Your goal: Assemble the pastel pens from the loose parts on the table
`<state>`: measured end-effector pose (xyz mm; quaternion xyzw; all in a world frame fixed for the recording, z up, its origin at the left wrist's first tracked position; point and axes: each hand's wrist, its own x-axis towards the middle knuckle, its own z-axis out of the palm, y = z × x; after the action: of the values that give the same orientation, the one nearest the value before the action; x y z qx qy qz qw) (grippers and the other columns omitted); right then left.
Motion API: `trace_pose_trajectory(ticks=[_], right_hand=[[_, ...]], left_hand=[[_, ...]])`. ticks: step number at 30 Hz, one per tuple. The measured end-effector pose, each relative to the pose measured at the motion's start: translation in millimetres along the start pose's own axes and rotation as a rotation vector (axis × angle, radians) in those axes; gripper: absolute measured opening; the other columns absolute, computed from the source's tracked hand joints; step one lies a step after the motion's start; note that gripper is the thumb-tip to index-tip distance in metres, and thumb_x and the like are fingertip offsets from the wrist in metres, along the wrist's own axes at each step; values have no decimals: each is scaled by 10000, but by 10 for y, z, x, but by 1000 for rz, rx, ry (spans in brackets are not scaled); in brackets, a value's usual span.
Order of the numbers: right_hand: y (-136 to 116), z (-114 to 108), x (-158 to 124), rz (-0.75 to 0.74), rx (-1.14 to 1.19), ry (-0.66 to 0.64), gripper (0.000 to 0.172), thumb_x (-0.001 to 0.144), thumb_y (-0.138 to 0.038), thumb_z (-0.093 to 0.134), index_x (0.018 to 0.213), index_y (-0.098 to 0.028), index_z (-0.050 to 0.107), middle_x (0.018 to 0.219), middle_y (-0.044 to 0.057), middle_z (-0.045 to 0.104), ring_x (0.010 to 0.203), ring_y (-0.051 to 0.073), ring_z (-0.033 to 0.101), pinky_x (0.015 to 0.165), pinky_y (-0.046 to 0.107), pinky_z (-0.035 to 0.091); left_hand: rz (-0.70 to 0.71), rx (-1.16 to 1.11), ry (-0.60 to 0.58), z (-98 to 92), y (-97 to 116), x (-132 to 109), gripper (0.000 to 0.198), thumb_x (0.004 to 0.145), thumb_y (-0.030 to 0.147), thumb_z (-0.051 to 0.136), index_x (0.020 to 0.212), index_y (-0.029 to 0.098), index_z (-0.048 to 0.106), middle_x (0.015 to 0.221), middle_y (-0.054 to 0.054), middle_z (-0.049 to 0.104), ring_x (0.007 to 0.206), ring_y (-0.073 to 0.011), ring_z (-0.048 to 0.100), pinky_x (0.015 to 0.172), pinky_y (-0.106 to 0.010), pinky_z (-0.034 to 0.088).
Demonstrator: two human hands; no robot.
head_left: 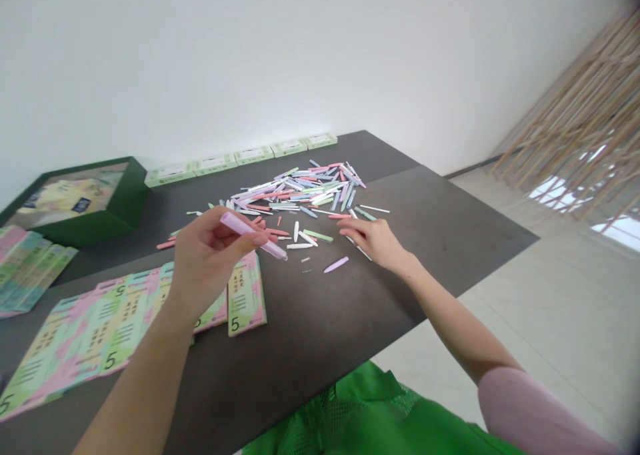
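My left hand (205, 255) is raised over the table, its thumb and fingers closed around a lilac pen barrel (253, 235) that slants down to the right. A small clear tip shows at the barrel's lower end. My right hand (375, 238) rests low at the right edge of the pen parts, fingers pressed together; whatever they pinch is hidden. A thin white refill (359, 249) lies beneath that hand. Between the hands are several white pen pieces (299, 245), a green barrel (319, 235), a lilac pen piece (336, 265) and a small spring (306, 271).
A heap of pastel pen parts (300, 191) covers the table's middle. Printed cards (125, 315) marked 5 lie at left, beside stacked packs (30, 268). Behind stand a green box (120, 201) of plastic bags and a row of flat boxes (215, 164) along the wall.
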<state>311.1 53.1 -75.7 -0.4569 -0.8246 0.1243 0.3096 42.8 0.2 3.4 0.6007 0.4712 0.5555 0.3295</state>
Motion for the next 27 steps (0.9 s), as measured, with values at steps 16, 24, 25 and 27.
trace_pose_trajectory(ticks=[16,24,25,27], right_hand=[[98,45,-85,-8,-26,21,274,960,-317,488,1036,-180,712,900,53,754,616,147,661,647,251,455],[138,82,-154,1,-46,1,357,992,-391,439,1063,-159,700,853,62,741,665,151,674,682,272,491],[143,90,-161,7,-46,-3,361,992,-400,441,1069,-152,692,866,61,739,678,148,674,695,282,503],[149,115,-178,21,-43,-14,363,992,-415,447,1073,-142,672,866,50,729,681,133,665,711,298,523]], left_hand=[[-75,408,-87,107,-471,-2,161,777,357,720,791,204,673,728,25,718,774,-193,707,798,-331,559],[-194,782,-379,85,-1150,-7,280,903,380,609,1064,151,619,1045,-62,655,899,-184,644,806,-393,565],[-201,795,-382,86,-1175,-18,288,904,379,606,1083,153,614,1069,-67,650,918,-189,642,816,-400,564],[-209,804,-387,99,-1199,-41,288,907,380,600,1095,162,612,1094,-71,645,939,-194,639,831,-405,561]])
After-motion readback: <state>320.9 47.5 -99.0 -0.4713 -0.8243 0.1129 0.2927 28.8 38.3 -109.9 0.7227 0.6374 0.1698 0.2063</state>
